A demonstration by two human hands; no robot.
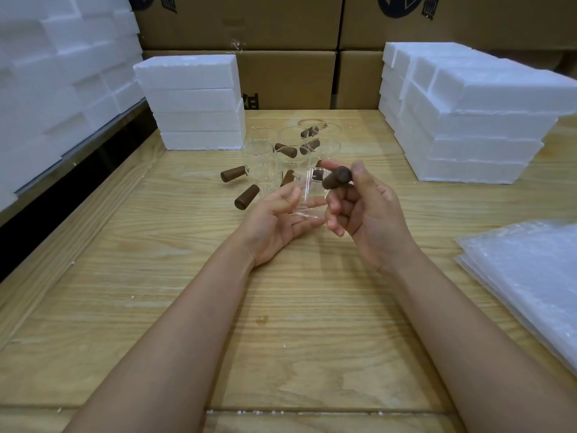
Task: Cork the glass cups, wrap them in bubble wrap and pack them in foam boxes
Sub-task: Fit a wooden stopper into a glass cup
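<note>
My left hand [274, 223] holds a clear glass cup [309, 196] just above the wooden table [281, 307], fingers curled around its side. Right beside it, my right hand [365, 210] pinches a dark brown cork [335, 179] between thumb and forefinger, close to the cup's rim. Behind them stand several more empty glass cups [262, 151], with loose corks [246, 196] lying among and in front of them.
A stack of white foam boxes [193, 104] stands at the back left and a larger stack [468, 120] at the back right. Bubble wrap sheets [524, 276] lie at the right edge. More foam is piled at the far left [56, 82]. Cardboard cartons [281, 32] line the back.
</note>
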